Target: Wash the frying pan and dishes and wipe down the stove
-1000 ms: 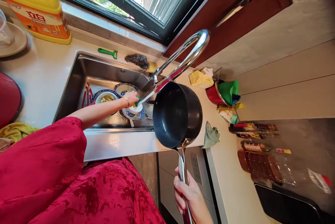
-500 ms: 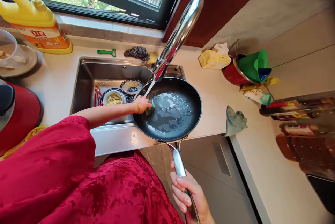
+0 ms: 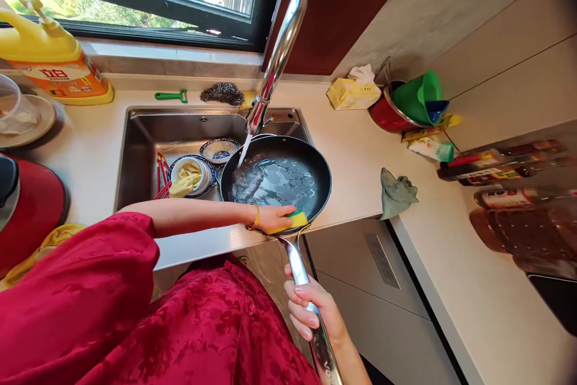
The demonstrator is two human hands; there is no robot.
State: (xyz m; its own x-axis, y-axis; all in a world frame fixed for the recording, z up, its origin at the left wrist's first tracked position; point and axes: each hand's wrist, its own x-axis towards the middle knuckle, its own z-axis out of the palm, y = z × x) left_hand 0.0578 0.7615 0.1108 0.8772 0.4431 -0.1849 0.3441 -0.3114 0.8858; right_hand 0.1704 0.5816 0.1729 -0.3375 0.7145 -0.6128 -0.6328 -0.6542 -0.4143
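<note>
A black frying pan (image 3: 288, 178) with water on its inside rests over the right part of the sink. My right hand (image 3: 313, 307) is wrapped round its long metal handle (image 3: 322, 346). With my left hand (image 3: 273, 217) I press a yellow and green sponge (image 3: 291, 221) against the pan's inner wall, on the side near the handle. Water runs from the chrome faucet (image 3: 277, 54) into the pan's left side. The fingertips of my left hand are partly hidden by the sponge.
In the steel sink (image 3: 144, 139) left of the pan lie bowls (image 3: 188, 175), a blue-patterned plate (image 3: 219, 149) and red chopsticks (image 3: 161, 172). Behind it sit a green peeler (image 3: 171, 96) and a steel-wool scrubber (image 3: 222, 93). A grey-green cloth (image 3: 397, 193) hangs at the counter corner.
My left hand has moved the sponge from the pan's left side, under the stream, to the near rim by the handle. My right hand keeps its grip. The view has shifted slightly.
</note>
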